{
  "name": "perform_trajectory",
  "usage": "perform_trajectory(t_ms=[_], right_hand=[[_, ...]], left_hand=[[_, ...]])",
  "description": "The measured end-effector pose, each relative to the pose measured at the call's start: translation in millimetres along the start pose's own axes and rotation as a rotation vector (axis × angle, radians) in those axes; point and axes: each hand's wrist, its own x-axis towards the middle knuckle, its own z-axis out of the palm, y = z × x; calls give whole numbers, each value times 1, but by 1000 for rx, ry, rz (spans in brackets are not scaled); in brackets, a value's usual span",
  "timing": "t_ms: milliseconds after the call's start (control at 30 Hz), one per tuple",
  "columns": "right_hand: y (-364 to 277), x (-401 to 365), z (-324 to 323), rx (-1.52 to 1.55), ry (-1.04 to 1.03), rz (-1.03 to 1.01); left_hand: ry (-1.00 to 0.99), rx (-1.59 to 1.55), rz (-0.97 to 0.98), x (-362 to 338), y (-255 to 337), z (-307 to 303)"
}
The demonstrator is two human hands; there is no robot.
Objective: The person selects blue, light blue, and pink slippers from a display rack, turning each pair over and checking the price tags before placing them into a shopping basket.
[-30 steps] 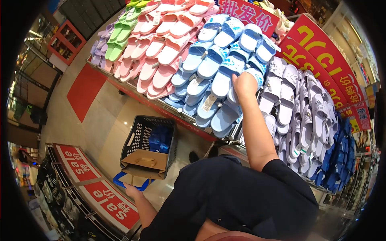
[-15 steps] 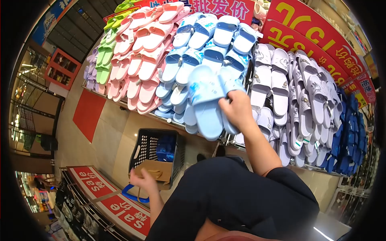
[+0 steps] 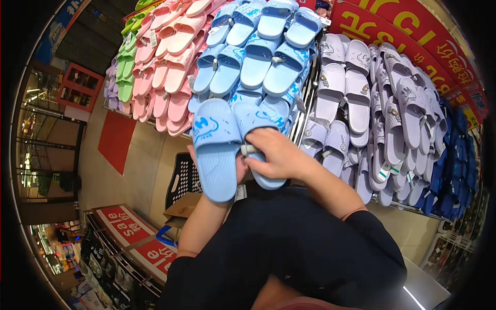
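Blue slipper pair [image 3: 217, 163] is up in front of the torso, soles side by side, strap ends pointing at the display, heel ends toward the dark top [image 3: 289, 227]. Both hands on it. Left hand [image 3: 241, 169] is wrapped behind the left slipper, skin showing past both side edges; most of that grip hidden. Right hand [image 3: 276, 152] is clenched on the other slipper at the strap opening, thumb and fingers by the pale tie [image 3: 249, 149] at the inner edge.

Clearances: strap ends overlap the front of the stacked blue slippers [image 3: 256, 62] in view; can't tell if they touch. Heel ends sit close to the top, so tight on that side. Right forearm runs just beside the lilac slippers [image 3: 333, 93], with metal bars [image 3: 310, 85] between those and the blue stack. Most room is to the left: floor [image 3: 150, 147] shows between the pink slippers [image 3: 175, 67] and the sale signs [image 3: 124, 225]. Basket [image 3: 181, 178] with paper bag [image 3: 183, 206] sits low there, partly behind the left arm.
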Motion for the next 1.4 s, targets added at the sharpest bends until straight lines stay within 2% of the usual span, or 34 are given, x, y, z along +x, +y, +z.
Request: perform_trajectory(t_ms=[33, 133, 167, 233, 300, 367, 433, 467, 500, 567, 633, 667, 733, 767, 833, 867, 900, 967, 1033, 1067, 1100, 1133, 1167, 1233, 1267, 1367, 1400], right_hand=[[-5, 4, -8, 44, -41, 71], [-8, 3, -15, 46, 100, -47], [-13, 1, -18, 83, 183, -46], [-23, -10, -20, 163, 342, -31], [-5, -31, -6, 349, 577, 87], [18, -42, 26, 585, 623, 231], [32, -38, 54, 859, 481, 397], [27, -35, 70, 745, 250, 432], [10, -28, 72, 407, 76, 346], [-14, -2, 81, 229, -238, 242], [-33, 18, 96, 365, -116, 199], [-31, 22, 100, 314, -248, 249], [-24, 28, 108, 213, -518, 351], [-27, 28, 107, 270, -484, 274], [-43, 29, 90, 383, -419, 116], [-51, 35, 71, 502, -640, 240], [-57, 38, 58, 640, -686, 288], [-58, 34, 46, 974, -541, 318], [-47, 32, 54, 1403, -280, 287], [-39, 36, 57, 1511, -179, 248], [-40, 43, 54, 1573, -46, 338], [-32, 49, 56, 1680, -11, 302], [-24, 53, 58, 1787, 32, 262], [-19, 54, 57, 1912, 49, 315], [-19, 55, 56, 1958, 26, 313], [-20, 55, 55, 1957, -25, 270], [-20, 56, 55, 1952, -29, 271]], left_hand=[[29, 35, -33, 5, 1, -1], [41, -89, -92, 19, 16, -49], [-31, -175, -145, 21, 23, -67], [-44, -155, -119, 30, 29, -50], [-41, -87, -32, 40, 34, -17], [-32, -32, 54, 48, 38, 9], [-28, 13, 131, 53, 44, 28], [-26, 27, 160, 53, 48, 33], [-21, 36, 184, 53, 51, 39], [3, 58, 223, 51, 53, 47], [12, 74, 239, 51, 58, 48], [22, 72, 248, 51, 61, 47], [-167, 72, 192, 53, 77, 24], [-261, 71, 167, 53, 86, 12], [-265, 68, 140, 52, 99, 0], [-270, 66, 131, 51, 104, -3], [-279, 47, 125, 50, 107, -5], [-297, 12, 107, 46, 113, -7], [-280, 11, 142, 40, 116, -3], [-281, -1, 136, 39, 119, -9], [-282, -15, 126, 38, 120, -13], [-284, 18, 148, 35, 118, -16], [-205, 98, 155, 33, 121, -31], [-337, 13, 101, 29, 115, -20], [-193, -175, 81, 28, 121, -37], [-14, -11, 157, 30, 117, -23], [-13, 0, 124, 30, 119, -23]])
